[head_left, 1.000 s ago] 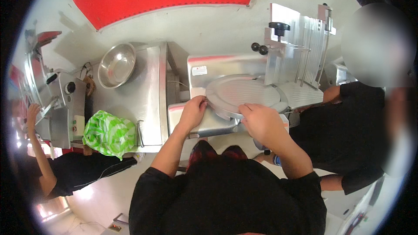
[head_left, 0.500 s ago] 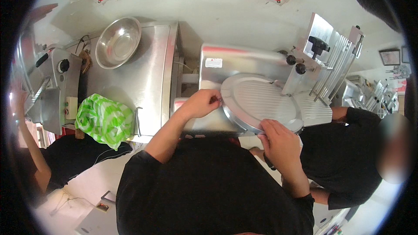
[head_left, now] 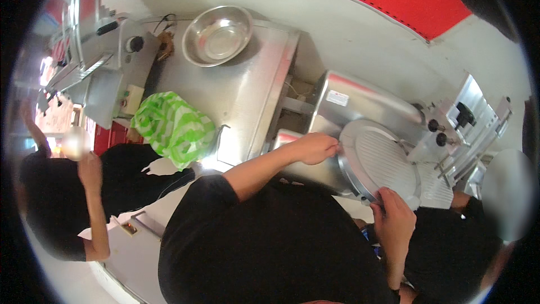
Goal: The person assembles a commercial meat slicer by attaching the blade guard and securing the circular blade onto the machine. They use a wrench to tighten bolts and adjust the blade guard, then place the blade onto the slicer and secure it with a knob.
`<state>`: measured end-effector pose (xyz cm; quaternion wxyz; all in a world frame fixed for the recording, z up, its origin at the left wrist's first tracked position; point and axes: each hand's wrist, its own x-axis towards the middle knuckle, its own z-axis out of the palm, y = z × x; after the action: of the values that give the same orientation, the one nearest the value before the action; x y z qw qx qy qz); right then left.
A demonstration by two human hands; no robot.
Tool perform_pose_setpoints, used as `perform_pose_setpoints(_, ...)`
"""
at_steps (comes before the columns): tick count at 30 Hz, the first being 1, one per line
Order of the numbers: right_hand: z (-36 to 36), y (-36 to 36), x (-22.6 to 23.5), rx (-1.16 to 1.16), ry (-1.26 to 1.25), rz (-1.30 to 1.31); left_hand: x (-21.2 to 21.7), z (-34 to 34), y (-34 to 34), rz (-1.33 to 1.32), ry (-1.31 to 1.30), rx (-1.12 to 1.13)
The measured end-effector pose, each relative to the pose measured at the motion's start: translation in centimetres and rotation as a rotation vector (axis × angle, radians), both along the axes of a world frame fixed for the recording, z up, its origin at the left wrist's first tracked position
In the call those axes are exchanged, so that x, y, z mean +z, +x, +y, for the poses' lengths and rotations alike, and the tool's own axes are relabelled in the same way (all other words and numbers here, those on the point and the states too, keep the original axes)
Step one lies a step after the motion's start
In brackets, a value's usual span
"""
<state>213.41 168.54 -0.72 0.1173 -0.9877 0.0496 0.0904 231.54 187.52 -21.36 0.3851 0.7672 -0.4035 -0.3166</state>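
A metal food slicer (head_left: 337,114) stands in front of me, its round ridged blade cover (head_left: 379,155) tilted toward me. My left hand (head_left: 316,148) is closed in a pinch at the cover's left rim; the very fingertips are partly hidden. On the near right part of the rim lies my right hand (head_left: 396,217), fingers bent over the edge and thumb below it. To the right of the cover is the slicer's ridged carriage (head_left: 475,135) with black knobs.
Left of the slicer, a steel table (head_left: 247,84) holds a steel bowl (head_left: 218,36) and a green-and-white striped plastic bag (head_left: 174,129). A second slicer (head_left: 121,59) is farther left. One person (head_left: 62,208) is at the left; another person (head_left: 455,253) is close on my right.
The view has turned left, so the slicer and both hands appear farther right. Both hands stay at the cover's rim. The person at the left now has a hand raised.
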Motion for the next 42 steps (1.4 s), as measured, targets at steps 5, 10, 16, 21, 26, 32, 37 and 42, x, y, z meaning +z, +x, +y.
perform_pose_setpoints(5, 0.1, -0.2, -0.2, -0.023, -0.027, -0.018, -0.2, -0.1, -0.7, 0.061, -0.084, 0.127)
perform_pose_setpoints(10, 0.2, 0.1, 0.0, -0.028, 0.036, -0.009, -0.2, 0.8, -1.6, 0.160, -0.271, 0.325)
perform_pose_setpoints(16, -0.2, -0.6, -0.5, -0.024, 0.012, -0.044, -0.8, 0.0, -2.4, 0.044, -0.307, 0.327)
perform_pose_setpoints(21, 0.3, 0.5, -0.3, -0.028, 0.001, -0.080, -1.9, -0.2, -1.6, -0.028, -0.129, 0.163)
perform_pose_setpoints(26, -0.8, 0.3, -0.1, 0.037, 0.027, -0.111, -0.3, -0.5, 4.3, 0.448, 0.130, 0.109)
perform_pose_setpoints(32, -1.4, -0.3, -0.4, 0.094, 0.015, -0.157, -2.6, -8.0, 5.9, 1.041, 0.046, 0.456)
perform_pose_setpoints(37, -1.6, -1.0, -0.7, 0.055, 0.001, -0.219, 1.0, -10.9, 4.2, 0.923, -0.048, 0.472)
perform_pose_setpoints(42, -1.5, -0.9, -0.7, 0.044, -0.001, -0.272, -1.0, -11.1, 5.7, 0.816, -0.027, 0.508)
